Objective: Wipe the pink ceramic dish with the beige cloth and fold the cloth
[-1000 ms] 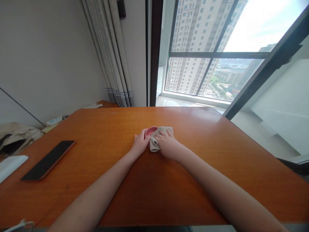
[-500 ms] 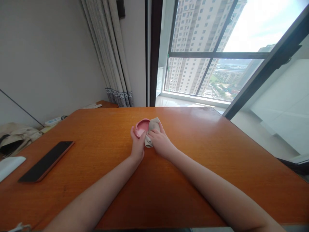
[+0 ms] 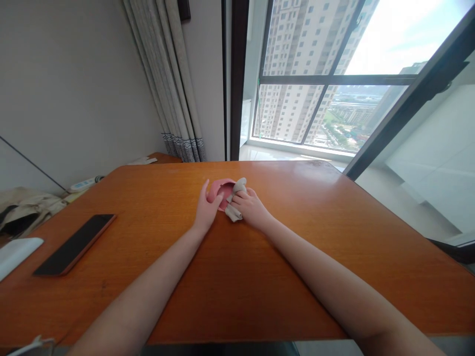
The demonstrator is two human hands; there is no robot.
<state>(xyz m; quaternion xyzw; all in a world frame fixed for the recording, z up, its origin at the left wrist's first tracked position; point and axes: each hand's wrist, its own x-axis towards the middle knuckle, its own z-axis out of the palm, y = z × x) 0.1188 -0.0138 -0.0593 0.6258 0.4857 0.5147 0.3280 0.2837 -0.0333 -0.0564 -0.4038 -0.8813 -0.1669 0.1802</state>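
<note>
A small pink dish (image 3: pixel 225 189) with a raised rim is tilted on its edge near the middle of the table, its hollow turned partly towards me. My left hand (image 3: pixel 205 209) grips its left side, the thumb reaching over the near rim and the index finger pointing up. My right hand (image 3: pixel 254 207) is closed on a crumpled light grey cloth (image 3: pixel 233 213) and presses it against the dish's right side. Part of the cloth goes inside the dish. The fingertips of my right hand are partly hidden in the cloth.
On the wooden table (image 3: pixel 311 257) a dark phone (image 3: pixel 76 245) lies to the left, beside a white object (image 3: pixel 18 254) cut off by the frame. A white cord (image 3: pixel 35 346) shows at the lower left. Behind stand a curtain (image 3: pixel 168 79) and a large window (image 3: pixel 326 79).
The dish has tipped up and turned, its opening now facing more to the right. The cloth has bunched up and moved slightly right with my right hand. My left index finger has lifted.
</note>
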